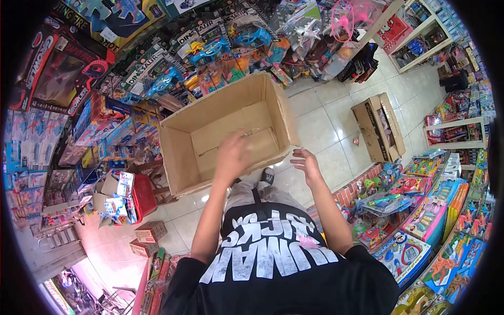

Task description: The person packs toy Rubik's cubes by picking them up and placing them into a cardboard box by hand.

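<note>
An open cardboard box (181,149) is in front of me, tilted in view, and its inside shows bare brown walls and a floor with a seam. My left hand (234,156) hangs over the box opening, smeared by motion, so its fingers do not show clearly. Just off the box's right corner, my right hand (306,165) is open, with its fingers apart and nothing in it. My shoe (268,176) shows below the box's near edge.
Bagged toys and dinosaur packs (210,50) hang behind the box. A partly open carton (374,131) sits on the tiled floor to the right. Toy packs (401,254) fill the right-hand shelves. At left are a red bin (144,195) and small boxes (150,231).
</note>
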Demonstrator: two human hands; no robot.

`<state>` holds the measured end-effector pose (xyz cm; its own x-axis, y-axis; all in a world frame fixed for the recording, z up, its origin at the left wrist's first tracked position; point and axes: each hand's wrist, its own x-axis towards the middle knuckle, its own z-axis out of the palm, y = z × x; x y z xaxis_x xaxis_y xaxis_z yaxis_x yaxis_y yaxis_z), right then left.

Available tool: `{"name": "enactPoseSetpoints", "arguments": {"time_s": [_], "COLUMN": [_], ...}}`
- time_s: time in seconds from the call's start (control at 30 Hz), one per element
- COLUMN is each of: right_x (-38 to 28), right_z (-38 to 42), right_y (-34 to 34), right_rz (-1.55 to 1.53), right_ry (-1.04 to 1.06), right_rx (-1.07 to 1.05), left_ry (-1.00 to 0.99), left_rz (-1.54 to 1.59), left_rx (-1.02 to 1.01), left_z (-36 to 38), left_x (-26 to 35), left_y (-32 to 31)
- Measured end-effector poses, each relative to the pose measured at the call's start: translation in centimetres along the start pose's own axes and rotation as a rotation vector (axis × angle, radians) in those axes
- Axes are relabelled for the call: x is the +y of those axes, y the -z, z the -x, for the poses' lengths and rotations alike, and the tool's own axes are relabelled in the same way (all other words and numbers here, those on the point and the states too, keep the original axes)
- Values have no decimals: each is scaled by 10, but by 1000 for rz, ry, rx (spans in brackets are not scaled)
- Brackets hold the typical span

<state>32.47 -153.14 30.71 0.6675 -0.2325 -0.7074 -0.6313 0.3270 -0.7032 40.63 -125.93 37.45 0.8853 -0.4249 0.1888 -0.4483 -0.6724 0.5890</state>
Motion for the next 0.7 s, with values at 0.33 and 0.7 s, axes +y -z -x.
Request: {"name": "enactPoseSetpoints", "arguments": {"time_s": [0.33,0.7], "right_x": [-33,-93], "right_z": [-12,-10], "right_y": [-53,-23], "right_rz": [480,1157], "right_ry": [668,575], "right_rx": [-35,17], "left_ry": [684,717], "left_rz": [177,-55], "left_rx": [355,398], "left_z": [136,158], "left_x": [-107,-75], "left_y": [86,65]}}
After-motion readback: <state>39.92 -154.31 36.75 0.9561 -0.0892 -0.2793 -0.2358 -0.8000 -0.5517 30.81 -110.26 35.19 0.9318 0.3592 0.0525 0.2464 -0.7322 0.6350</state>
